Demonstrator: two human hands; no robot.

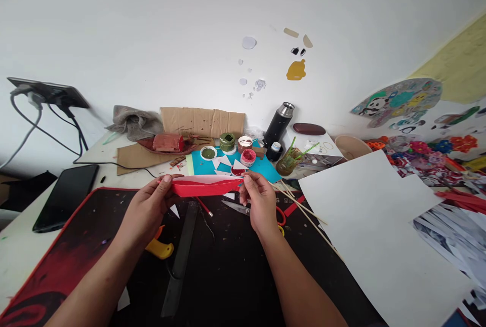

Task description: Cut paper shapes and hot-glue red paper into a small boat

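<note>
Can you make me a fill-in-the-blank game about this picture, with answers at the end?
1. The left hand and right hand hold a paper strip, white inside and ____ outside.
2. The phone lies to the ____ of the dark mat.
3. The flask has a silver top and a ____ body.
4. White paper scraps lie on a ____ sheet.

Answers: red; left; black; blue.

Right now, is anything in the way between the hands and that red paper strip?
Nothing that I can see. The left hand and right hand each pinch an end of the red paper strip directly. The scissors lie on the mat, not in between.
</note>
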